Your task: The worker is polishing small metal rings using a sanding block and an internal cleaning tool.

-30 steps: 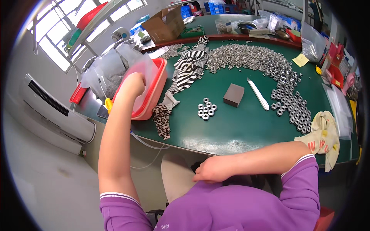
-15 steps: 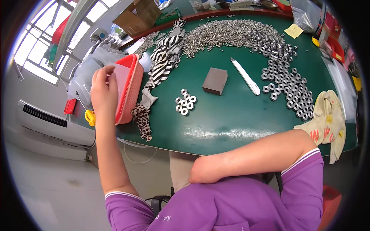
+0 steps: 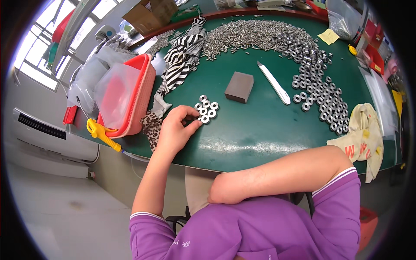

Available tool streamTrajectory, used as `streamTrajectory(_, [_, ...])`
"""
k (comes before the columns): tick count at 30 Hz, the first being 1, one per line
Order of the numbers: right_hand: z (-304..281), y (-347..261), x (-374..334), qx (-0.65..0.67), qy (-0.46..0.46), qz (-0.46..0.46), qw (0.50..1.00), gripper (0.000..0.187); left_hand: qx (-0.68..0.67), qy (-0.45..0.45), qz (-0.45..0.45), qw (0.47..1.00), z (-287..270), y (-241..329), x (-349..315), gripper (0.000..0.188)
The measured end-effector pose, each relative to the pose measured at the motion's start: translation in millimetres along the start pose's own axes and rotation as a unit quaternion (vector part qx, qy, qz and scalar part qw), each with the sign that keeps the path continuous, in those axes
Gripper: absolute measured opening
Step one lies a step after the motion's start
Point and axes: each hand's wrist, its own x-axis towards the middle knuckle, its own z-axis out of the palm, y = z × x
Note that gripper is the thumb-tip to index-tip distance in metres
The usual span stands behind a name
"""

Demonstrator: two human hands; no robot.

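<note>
My left hand (image 3: 177,128) is at the left edge of a small cluster of silver metal rings (image 3: 211,113) on the green table. Its thumb and forefinger are bent in a pinch at the leftmost ring, which the fingertips mostly hide. Several other rings sit close together beside the fingers, lying flat with their holes up. My right hand (image 3: 224,189) rests at my lap below the table edge, and its fingers are turned out of sight. Beyond the cluster stand a grey-brown block (image 3: 239,87) and a white utility knife (image 3: 274,82).
A red basket (image 3: 145,91) with a clear plastic bag (image 3: 115,91) stands left, a yellow air gun (image 3: 102,133) beside it. Patterned cloths (image 3: 180,63) lie near it. Small metal pins (image 3: 247,37) and more rings (image 3: 325,93) spread behind and right, near a cream cloth (image 3: 362,134).
My left hand has moved from over the red basket, right and toward me, down to the ring cluster. The yellow air gun now shows fully. My right hand stays at my lap.
</note>
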Motion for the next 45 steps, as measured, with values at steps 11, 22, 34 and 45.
streamTrajectory(11, [-111.5,-27.8,-70.7,-0.003,0.293,0.075,0.953,0.026,-0.436,0.073,0.049,0.895,12.4,28.5,23.1,0.058])
streamTrajectory(22, [-111.0,62.5,-119.0,-0.16,0.391,0.441,0.792,0.062,-0.5,0.066,0.045,0.862,31.6,16.8,83.2,0.029])
streamTrajectory(34, [-130.2,68.0,-128.5,-0.102,0.575,0.347,0.734,0.064,-0.429,0.06,0.019,0.901,29.7,22.8,77.7,0.07])
streamTrajectory(45, [-116.1,49.1,-106.7,-0.152,0.547,0.244,0.786,0.068,-0.491,0.059,0.02,0.869,30.1,28.2,71.1,0.077])
